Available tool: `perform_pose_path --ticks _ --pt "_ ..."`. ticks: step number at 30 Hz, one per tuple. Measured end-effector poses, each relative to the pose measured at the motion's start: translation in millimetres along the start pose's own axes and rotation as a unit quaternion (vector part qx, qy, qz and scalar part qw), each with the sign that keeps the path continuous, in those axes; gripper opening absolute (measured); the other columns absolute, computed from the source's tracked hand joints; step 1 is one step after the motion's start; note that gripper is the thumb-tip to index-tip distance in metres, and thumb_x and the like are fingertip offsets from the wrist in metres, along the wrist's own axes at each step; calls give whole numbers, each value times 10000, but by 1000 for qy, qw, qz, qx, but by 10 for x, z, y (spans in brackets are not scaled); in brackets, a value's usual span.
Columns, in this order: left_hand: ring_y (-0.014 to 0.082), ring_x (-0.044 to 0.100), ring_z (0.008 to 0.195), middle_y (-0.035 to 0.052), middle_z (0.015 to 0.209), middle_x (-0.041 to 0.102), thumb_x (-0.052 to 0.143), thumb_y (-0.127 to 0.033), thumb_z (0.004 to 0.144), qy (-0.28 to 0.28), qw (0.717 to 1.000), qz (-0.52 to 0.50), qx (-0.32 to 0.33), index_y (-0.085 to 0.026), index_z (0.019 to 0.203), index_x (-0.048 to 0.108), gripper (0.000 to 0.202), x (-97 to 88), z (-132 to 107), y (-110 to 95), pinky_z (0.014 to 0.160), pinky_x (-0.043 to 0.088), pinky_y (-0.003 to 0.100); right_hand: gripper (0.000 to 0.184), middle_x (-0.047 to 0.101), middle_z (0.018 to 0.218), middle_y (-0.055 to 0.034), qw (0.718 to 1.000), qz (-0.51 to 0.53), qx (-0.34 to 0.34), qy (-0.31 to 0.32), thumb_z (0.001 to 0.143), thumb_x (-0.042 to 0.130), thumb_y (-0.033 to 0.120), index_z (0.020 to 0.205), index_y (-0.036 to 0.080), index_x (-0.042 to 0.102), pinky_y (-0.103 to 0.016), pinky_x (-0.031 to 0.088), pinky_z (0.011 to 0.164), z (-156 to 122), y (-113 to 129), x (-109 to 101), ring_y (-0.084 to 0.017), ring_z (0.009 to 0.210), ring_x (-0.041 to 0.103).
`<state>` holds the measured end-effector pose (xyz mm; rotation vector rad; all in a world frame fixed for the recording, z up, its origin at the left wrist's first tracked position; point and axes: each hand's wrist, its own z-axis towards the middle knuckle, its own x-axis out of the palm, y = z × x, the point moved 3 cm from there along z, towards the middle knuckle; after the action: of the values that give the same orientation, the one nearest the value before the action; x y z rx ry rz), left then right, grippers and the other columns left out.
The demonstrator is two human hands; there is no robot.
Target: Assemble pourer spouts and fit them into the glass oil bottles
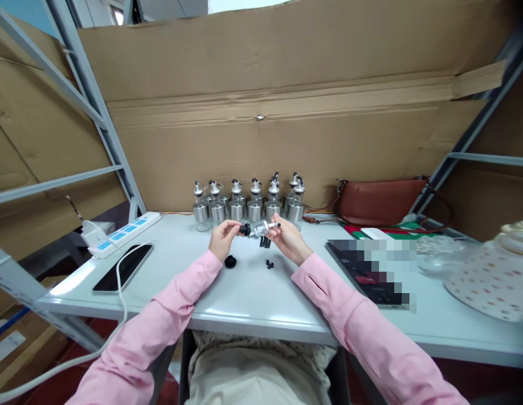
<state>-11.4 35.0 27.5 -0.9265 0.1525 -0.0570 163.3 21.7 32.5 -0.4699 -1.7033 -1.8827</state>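
Nearest on the tabletop [253, 301], a black cap [230, 262] lies left of small black pieces [270, 264]; farther lie black tubes [265, 242]. The left hand [224, 238] pinches a pourer's [259, 229] black end, the right hand [288, 238] its spout end. Metal-sleeved bottles [255, 211] stand at the far side.

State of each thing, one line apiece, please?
Pourer: held, nearly horizontal
Left hand: closed on pourer
Right hand: closed on pourer
Front-row bottles: upright, spouts fitted
Black disc: lying loose
Black pieces: loose
Phone: flat, screen dark
Power strip: charger plugged in
Handbag: upright
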Motion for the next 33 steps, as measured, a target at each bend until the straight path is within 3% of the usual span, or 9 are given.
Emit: perform_pose_path --ticks 3,7,16,23,29,33 --pt "130 611 646 17 727 615 663 -402 664 -9 990 -119 -75 -136 785 573 306 79 -35 41 721 513 306 371 300 412 97 1000 9 10 23 603 715 447 608 171 468 -198 372 516 -13 -38 39 -38 424 334" --pt "131 620 712 7 741 630 746 -387 562 -8 974 -191 -119 -130 752 592 354 105 -64 94 787 511 317 353 319 417 93 998 10 28 48 612 717 418 603 160 477 -195 380 534 -23 -85 59 -36 432 342" --pt "139 621 739 5 741 635 813 -295 465 33 943 -262 -200 -111 717 592 382 166 -126 68 878 467 397 346 309 430 85 998 -9 22 54 624 705 416 591 168 466 -197 353 519 -38 -69 80 -45 442 335" --pt "140 608 743 -1 759 606 818 -225 459 80 940 -264 -202 -108 687 568 358 181 -146 52 849 472 408 350 310 440 83 997 -35 32 68 619 708 411 584 169 457 -207 336 504 -76 -59 105 -50 445 330" --pt "141 612 732 -1 815 587 802 -259 508 125 936 -261 -202 -194 1038 533 598 166 -145 80 743 488 322 317 328 453 81 995 -40 34 84 648 693 392 616 160 480 -185 306 465 -92 -73 117 -38 440 340" --pt "159 623 763 28 960 562 763 -327 577 192 926 -255 -200 -287 1192 443 694 175 -159 49 710 474 290 320 337 445 85 995 -47 39 74 638 699 391 621 160 477 -174 320 464 -110 -73 130 -34 437 351"
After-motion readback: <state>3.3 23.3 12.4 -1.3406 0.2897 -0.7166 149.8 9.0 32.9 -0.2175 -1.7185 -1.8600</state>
